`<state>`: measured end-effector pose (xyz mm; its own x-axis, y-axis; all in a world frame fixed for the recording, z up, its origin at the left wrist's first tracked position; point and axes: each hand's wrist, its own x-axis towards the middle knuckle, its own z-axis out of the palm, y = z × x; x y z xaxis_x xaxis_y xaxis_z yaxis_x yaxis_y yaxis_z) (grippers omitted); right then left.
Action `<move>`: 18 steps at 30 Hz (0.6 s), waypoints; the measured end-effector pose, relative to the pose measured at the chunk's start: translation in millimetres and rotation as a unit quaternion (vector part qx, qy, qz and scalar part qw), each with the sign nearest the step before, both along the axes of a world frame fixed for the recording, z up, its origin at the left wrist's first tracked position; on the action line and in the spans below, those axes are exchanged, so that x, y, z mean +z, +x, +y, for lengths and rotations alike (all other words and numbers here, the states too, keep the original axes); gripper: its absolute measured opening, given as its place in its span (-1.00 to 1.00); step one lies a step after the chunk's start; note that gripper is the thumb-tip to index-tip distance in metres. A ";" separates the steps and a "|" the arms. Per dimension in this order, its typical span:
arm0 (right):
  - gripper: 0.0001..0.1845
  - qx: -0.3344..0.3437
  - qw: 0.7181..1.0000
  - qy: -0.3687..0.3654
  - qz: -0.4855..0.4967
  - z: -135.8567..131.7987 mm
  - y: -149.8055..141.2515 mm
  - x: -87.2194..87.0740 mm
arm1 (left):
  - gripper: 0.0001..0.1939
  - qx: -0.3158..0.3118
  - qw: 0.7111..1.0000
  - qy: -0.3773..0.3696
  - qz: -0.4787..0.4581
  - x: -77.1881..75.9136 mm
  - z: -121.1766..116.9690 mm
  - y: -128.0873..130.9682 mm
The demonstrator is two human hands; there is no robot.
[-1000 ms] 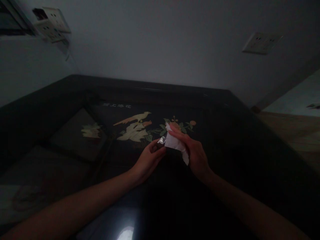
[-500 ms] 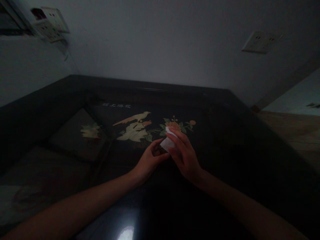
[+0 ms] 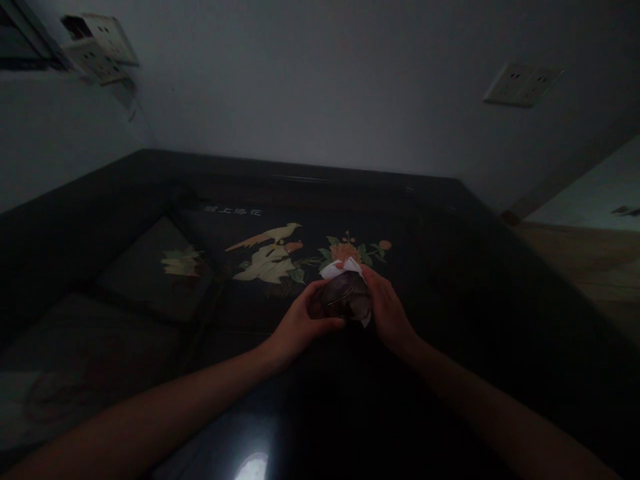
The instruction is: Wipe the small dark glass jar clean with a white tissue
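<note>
A dark, glossy, rounded object (image 3: 342,291) is held between my hands above the table; the dim light hides what kind it is. My left hand (image 3: 304,316) grips its left side, thumb below and fingers above. At the object's right side, my right hand (image 3: 386,305) is closed on a white tissue (image 3: 345,268). The tissue lies against the object's far edge, and a pale corner of it shows lower down near the right palm.
The dark glossy table (image 3: 440,280) bears a bird-and-flower picture (image 3: 270,261) and reflects a bright light. Behind it rises a pale wall with a right socket plate (image 3: 523,85) and left sockets (image 3: 100,50). A wooden floor (image 3: 580,253) shows at right.
My right hand has moved from over the object to its right side with the tissue. More of the dark object now shows. My left hand stays nearly in place.
</note>
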<state>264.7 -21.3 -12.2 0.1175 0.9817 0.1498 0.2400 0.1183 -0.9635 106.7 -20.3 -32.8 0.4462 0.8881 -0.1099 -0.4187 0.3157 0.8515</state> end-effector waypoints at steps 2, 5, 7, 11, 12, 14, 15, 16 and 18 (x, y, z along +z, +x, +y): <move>-0.51 0.018 0.999 0.032 0.000 -2.1 -2.4 1.1 | -0.37 0.002 1.000 -0.001 -0.002 -3.1 0.9 -0.1; -0.60 0.046 0.987 0.140 -0.063 -8.6 -7.1 4.3 | -0.39 0.004 1.000 0.007 -0.011 -8.4 2.2 -0.6; -0.66 0.066 0.964 0.211 -0.145 -13.5 -9.1 6.1 | -0.41 0.012 1.000 0.016 -0.011 -10.1 2.7 -0.7; -0.62 0.100 0.915 0.289 -0.264 -18.8 -9.6 8.1 | -0.48 0.022 0.999 0.026 0.010 -9.7 3.2 0.4; -0.61 0.104 0.909 0.296 -0.274 -19.0 -9.4 8.6 | -0.50 0.024 0.999 0.027 0.010 -9.8 3.3 0.7; -0.61 0.109 0.911 0.292 -0.271 -18.2 -9.0 9.8 | -0.50 0.027 0.999 0.029 0.001 -11.0 3.6 0.9; -0.61 0.108 0.917 0.282 -0.259 -17.4 -8.8 10.4 | -0.49 0.027 0.999 0.029 -0.005 -11.9 3.7 0.7; -0.61 0.104 0.927 0.267 -0.241 -16.5 -8.5 10.8 | -0.48 0.024 0.999 0.029 -0.009 -12.7 3.7 0.3; -0.63 0.093 0.952 0.222 -0.187 -13.8 -7.4 10.7 | -0.47 0.013 0.999 0.029 -0.012 -13.3 3.6 -0.9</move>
